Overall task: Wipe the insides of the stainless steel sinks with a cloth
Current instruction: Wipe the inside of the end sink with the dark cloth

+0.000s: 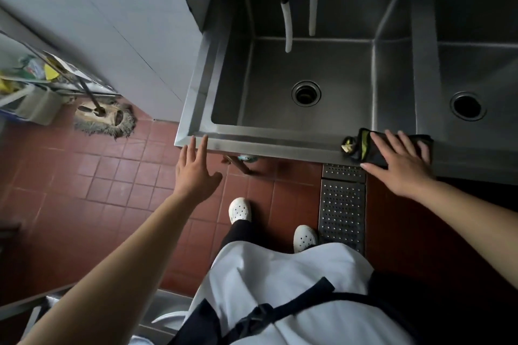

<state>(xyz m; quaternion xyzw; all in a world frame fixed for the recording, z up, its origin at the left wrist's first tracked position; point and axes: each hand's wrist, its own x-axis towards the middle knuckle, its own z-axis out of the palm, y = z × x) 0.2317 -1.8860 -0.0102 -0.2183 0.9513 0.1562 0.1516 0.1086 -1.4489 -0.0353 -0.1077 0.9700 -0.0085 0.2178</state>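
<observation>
Two stainless steel sinks stand side by side. The left sink (224, 70) has a round drain (306, 93); the right sink (476, 64) is partly cut off by the frame edge. A dark cloth with a yellow-green edge (364, 143) lies on the front rim between the two basins. My right hand (400, 159) lies flat on that cloth with straight, spread fingers. My left hand (196, 168) is open, its fingertips at the front left corner of the sink rim.
Two white hoses (288, 22) hang from taps into the left sink. A small scrap (348, 145) sits beside the cloth. A mop head (105, 120) lies on the red tile floor at left, near a cluttered shelf. A perforated floor drain (342, 204) runs below the sink.
</observation>
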